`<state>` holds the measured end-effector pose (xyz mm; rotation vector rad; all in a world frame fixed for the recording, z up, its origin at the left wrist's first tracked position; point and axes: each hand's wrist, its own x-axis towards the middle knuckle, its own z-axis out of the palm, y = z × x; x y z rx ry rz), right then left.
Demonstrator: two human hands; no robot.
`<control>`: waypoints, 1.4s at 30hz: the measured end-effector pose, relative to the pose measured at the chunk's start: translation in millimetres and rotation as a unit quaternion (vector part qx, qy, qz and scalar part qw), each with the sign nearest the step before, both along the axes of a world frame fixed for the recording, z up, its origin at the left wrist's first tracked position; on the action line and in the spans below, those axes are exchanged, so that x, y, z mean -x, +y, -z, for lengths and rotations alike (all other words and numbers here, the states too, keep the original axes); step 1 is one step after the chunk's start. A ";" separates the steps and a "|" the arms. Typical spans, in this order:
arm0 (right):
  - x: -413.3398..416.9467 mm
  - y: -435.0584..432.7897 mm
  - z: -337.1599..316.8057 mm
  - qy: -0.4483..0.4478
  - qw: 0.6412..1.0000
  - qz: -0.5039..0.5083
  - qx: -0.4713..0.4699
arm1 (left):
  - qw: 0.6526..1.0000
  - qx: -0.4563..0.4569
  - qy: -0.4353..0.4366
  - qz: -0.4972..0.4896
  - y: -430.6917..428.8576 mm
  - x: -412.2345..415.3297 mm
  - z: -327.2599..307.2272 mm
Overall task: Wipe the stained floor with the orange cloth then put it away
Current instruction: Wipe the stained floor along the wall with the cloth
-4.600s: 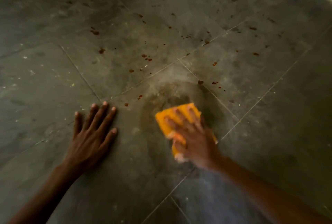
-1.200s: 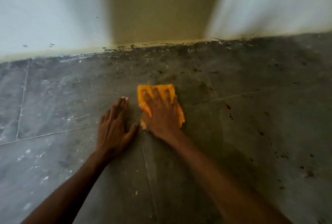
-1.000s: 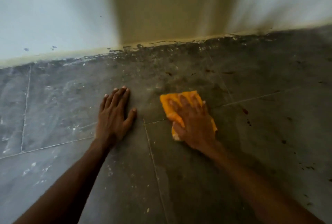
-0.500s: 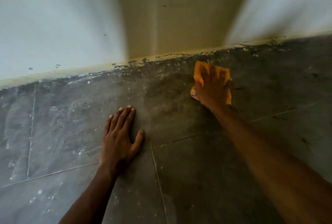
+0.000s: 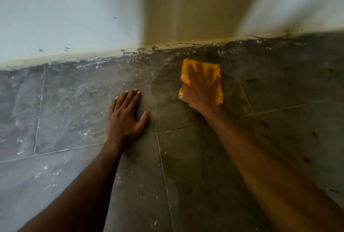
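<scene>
The orange cloth lies flat on the dark grey tiled floor, close to the foot of the wall. My right hand presses down on it with straight, spread fingers and covers most of it. To the left, my left hand rests flat on the floor, fingers straight, holding nothing. A darker, damp-looking patch shows on the tile just left of the cloth.
A pale wall with a yellowish skirting strip runs across the top, grimy along its base. Small dark red spots dot the tiles at the right. White specks are scattered over the left tiles.
My right hand slid the cloth from beside my left hand out to the right and up toward the wall, then slightly left. My left hand stayed planted flat on the floor.
</scene>
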<state>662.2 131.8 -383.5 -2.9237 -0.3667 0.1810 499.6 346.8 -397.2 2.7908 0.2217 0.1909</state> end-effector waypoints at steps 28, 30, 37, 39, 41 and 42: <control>382.3 -258.8 11.2 -0.029 0.999 -0.029 0.016 | 0.982 0.053 0.082 0.162 -270.1 202.2 -16.7; 430.2 -309.9 11.6 -0.033 0.999 -0.034 0.022 | 0.977 0.041 0.085 0.193 -277.6 213.4 -16.4; 367.8 -319.2 13.9 -0.054 0.962 0.268 0.017 | 0.972 0.106 0.041 0.203 -321.1 215.5 -5.8; 417.3 -309.2 18.5 -0.056 0.990 0.125 0.036 | 0.969 0.130 0.022 0.207 -335.7 209.7 -4.5; 486.2 -338.0 20.0 -0.050 0.997 0.040 0.038 | 0.967 0.110 0.018 0.230 -353.1 212.1 -4.0; 508.2 -366.9 20.6 -0.056 0.997 0.037 0.047 | 0.965 0.092 0.024 0.246 -363.5 217.0 -3.9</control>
